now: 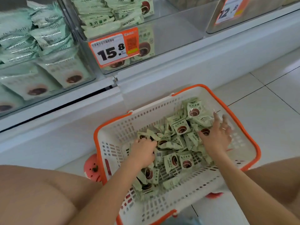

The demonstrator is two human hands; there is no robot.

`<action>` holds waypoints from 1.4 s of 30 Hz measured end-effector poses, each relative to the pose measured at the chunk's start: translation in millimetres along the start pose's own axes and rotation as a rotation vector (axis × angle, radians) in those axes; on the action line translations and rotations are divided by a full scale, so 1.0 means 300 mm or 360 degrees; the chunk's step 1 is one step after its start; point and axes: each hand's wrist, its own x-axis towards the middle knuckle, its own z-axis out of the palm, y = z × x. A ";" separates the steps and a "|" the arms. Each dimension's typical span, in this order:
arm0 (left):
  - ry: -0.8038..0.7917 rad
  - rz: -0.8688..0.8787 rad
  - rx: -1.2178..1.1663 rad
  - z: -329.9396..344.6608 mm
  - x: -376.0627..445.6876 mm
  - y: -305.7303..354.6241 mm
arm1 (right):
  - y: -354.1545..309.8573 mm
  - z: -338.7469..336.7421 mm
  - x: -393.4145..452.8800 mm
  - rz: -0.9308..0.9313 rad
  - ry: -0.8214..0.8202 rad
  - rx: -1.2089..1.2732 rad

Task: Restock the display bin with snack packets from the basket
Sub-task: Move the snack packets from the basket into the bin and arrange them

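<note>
A white basket (113,138) with an orange rim stands on the floor between my knees. Inside lies a heap of several pale green snack packets (181,127) printed with a brown ball. My left hand (142,153) is down in the heap at its left side, fingers curled into the packets. My right hand (215,135) lies on the heap's right side with fingers spread and blurred. Above, a clear display bin (170,34) holds the same green packets (103,18) stacked at its left, and its right half is bare.
An orange price tag (113,46) reading 15.8 hangs on the bin's front. To the left, another clear bin (40,51) is packed with green packets. A bin with a 12.8 tag (230,10) stands at the right. White floor tiles (267,103) lie right of the basket.
</note>
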 end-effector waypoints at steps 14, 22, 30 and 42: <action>0.0418 0.0138 -0.0651 -0.218 0.029 0.166 | -0.162 -0.175 -0.096 0.0352 -0.0272 0.1940; 0.0612 0.0374 -0.0600 -0.339 -0.092 0.199 | -0.189 -0.344 -0.268 -0.0291 -0.0508 0.1994; 0.0798 0.0392 -0.0243 -0.372 -0.232 0.203 | -0.184 -0.430 -0.387 -0.0663 -0.0749 0.1823; 0.0981 0.0266 -0.0692 -0.403 -0.341 0.209 | -0.213 -0.524 -0.402 -0.0825 -0.0477 0.1265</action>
